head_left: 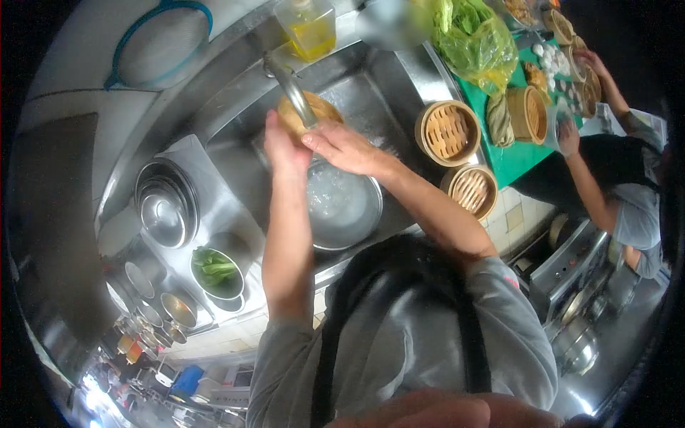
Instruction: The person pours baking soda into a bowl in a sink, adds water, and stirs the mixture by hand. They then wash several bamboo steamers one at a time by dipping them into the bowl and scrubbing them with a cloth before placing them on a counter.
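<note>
A round bamboo steamer basket (330,107) is held tilted under the metal faucet (294,96), over the sink. My left hand (285,146) grips its left side, with the fingers partly hidden behind it. Against its near edge, my right hand (346,148) is closed, its thumb pointing toward my left hand. The faucet spout covers part of the basket. Below my hands, a large metal bowl (339,232) of bubbly water stands in the sink basin (239,167). Two more bamboo steamers, an upper one (448,133) and a lower one (471,191), rest on the sink's right edge.
Stacked metal bowls (168,203) and a bowl of leafy greens (216,271) stand left. A yellow-liquid container (308,32) is behind the faucet. A strainer (163,46) lies upper left. Bagged greens (477,53) sit right, where a co-worker's hand (569,135) holds something clear.
</note>
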`<state>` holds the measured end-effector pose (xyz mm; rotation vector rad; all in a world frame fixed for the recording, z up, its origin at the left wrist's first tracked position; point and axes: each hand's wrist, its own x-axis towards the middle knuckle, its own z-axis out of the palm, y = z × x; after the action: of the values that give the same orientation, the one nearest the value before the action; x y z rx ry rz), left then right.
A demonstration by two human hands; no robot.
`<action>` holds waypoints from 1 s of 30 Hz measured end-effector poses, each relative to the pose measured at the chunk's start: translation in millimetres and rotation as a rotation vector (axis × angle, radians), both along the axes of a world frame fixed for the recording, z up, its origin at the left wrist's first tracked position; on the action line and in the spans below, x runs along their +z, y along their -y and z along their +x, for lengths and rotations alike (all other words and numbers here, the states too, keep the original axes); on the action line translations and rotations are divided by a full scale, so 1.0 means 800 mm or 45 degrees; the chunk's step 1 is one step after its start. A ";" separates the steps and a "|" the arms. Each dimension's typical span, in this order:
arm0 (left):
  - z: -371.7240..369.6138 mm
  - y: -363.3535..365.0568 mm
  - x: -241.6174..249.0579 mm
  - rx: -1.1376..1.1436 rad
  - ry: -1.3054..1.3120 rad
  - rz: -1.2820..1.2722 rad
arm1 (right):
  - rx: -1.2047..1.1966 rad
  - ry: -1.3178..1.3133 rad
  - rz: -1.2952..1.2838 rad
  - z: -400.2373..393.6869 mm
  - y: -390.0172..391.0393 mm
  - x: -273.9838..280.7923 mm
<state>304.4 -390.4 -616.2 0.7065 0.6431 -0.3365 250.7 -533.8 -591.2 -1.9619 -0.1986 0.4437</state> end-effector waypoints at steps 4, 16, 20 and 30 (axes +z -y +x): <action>-0.031 0.066 0.025 -0.064 0.416 0.632 | -0.525 -0.109 0.533 0.001 0.005 -0.024; -0.042 0.023 0.032 -0.459 1.256 1.781 | -0.666 -0.424 2.035 -0.025 0.099 -0.044; 0.017 0.026 0.055 -0.737 1.037 1.482 | -1.003 -0.570 1.697 -0.024 0.070 -0.025; 0.022 0.028 0.065 -0.895 0.966 1.956 | -0.925 -0.540 1.234 -0.026 0.076 -0.029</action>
<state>321.9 -413.0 -564.0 2.4033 -0.2509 -0.1218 230.1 -594.8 -614.6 -0.8551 0.4861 0.1957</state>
